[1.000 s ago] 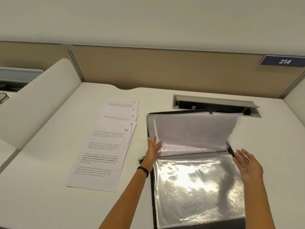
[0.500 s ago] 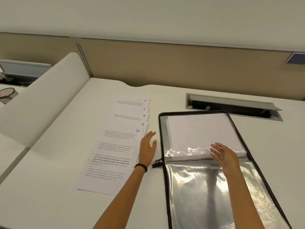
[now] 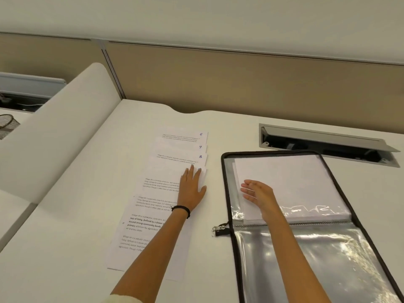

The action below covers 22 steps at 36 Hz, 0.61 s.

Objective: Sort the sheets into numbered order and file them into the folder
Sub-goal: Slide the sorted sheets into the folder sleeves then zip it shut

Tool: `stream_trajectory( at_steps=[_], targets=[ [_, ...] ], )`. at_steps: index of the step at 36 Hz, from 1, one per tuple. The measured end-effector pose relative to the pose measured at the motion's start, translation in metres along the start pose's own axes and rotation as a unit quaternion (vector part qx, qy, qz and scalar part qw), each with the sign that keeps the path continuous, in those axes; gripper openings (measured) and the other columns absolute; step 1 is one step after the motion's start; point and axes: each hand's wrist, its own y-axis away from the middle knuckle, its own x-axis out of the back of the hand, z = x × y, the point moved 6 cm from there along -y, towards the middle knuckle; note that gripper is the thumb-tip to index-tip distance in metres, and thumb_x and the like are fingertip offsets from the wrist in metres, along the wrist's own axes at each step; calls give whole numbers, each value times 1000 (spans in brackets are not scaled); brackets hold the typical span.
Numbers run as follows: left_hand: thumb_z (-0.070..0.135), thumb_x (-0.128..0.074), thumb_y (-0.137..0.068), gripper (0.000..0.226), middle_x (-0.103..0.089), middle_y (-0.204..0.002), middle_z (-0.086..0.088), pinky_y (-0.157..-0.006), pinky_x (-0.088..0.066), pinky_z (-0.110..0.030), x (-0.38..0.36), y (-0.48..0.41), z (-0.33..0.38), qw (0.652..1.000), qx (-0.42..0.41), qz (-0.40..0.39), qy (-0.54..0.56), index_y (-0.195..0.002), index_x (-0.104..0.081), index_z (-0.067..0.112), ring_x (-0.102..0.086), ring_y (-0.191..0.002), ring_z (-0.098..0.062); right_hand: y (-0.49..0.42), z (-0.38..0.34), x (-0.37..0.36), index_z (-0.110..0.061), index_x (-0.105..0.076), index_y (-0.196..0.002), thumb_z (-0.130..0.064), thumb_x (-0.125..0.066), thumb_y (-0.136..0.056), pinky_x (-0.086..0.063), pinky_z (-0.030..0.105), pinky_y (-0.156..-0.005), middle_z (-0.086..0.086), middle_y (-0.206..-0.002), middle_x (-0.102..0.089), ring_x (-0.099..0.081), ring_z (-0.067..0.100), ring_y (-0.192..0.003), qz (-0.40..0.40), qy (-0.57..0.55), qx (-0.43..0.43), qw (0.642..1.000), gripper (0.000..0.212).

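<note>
A fanned stack of printed sheets [image 3: 153, 206] lies left of centre on the white desk, with handwritten numbers 6, 7 and 8 showing at the top right corners. My left hand [image 3: 192, 189] rests flat on the upper sheets, fingers straight, covering the lower numbers. To the right lies the open black zip folder [image 3: 227, 193] with clear plastic sleeves. Its far half holds filed white sheets [image 3: 301, 182]; its near half shows an empty shiny sleeve [image 3: 306, 263]. My right hand [image 3: 258, 193] hovers or rests on the filed sheets, fingers relaxed and pointing left.
A grey cable hatch [image 3: 323, 141] with its lid raised sits in the desk behind the folder. A beige partition [image 3: 240, 79] runs along the back. A white curved divider [image 3: 54, 132] bounds the desk on the left, with a mesh pen holder [image 3: 6, 125] beyond it.
The lifted sleeve has settled flat on the folder's far half. My left hand moved from the folder's left edge onto the loose sheets. My right hand shifted left across the filed sheets.
</note>
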Motion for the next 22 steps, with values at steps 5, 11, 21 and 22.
stream_trajectory(
  at_steps=[5,11,21,22],
  targets=[
    [32,-50,-96,63,-5,-159,-11,-118,1,-37,-1,-21,-2,1000,-3,-16,5,-150,-21,14,-3,-147,-28,-14,0,-38,-6,-62,-108,-6,-46,-97,-55,22,-75,10,-101,-66,-64,16,-88,-10,36,3,999,19],
    [35,-44,-100,56,-7,-160,-9,-117,2,-36,6,-51,-3,999,6,-7,43,-149,-25,15,-5,-147,-26,-32,2,-81,-2,-55,-123,-21,-41,-101,-47,34,-97,16,-119,-61,-57,25,-116,-25,28,-12,999,32],
    [32,-29,-104,55,2,-160,-10,-116,3,-29,12,-91,-21,994,27,-51,94,-152,-10,12,4,-147,-24,-62,-4,-119,-7,-36,-142,-43,-25,-102,-40,32,-100,12,-141,-45,-46,20,-128,-53,-16,-21,998,55],
    [33,-28,-104,56,3,-160,-10,-116,3,-28,12,-91,-21,993,26,-58,95,-152,-8,12,4,-147,-24,-66,-6,-123,-7,-34,-143,-43,-25,-101,-39,32,-102,11,-143,-44,-44,19,-129,-57,-9,-20,998,56]
  ],
)
